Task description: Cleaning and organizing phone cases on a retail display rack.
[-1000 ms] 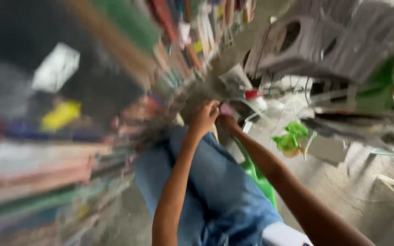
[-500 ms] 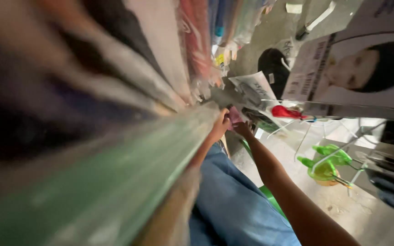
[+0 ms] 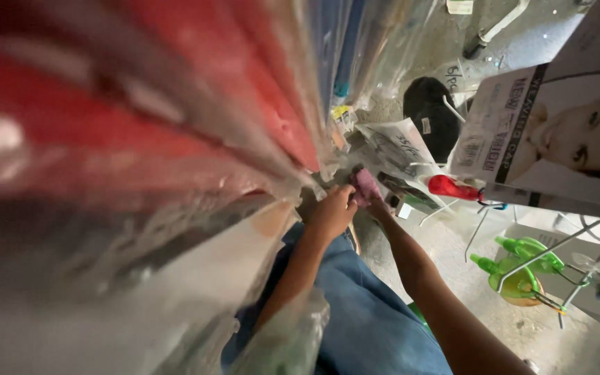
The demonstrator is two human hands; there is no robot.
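While both hands (image 3: 332, 212) pinch a small pink packet (image 3: 367, 186) against hanging bags, it appears light, soft, crinkly; grip its edges.

Both arms stretch forward and away from the camera, bare to the wrists, meeting close together at the centre of the view. The left hand (image 3: 331, 212) shows its back, fingers curled inward in a loose fist. The right hand (image 3: 369, 191) lies just beside it, largely hidden, its fingers bent and their grip too obscured to judge. Blue-denim legs lie beneath the two forearms.
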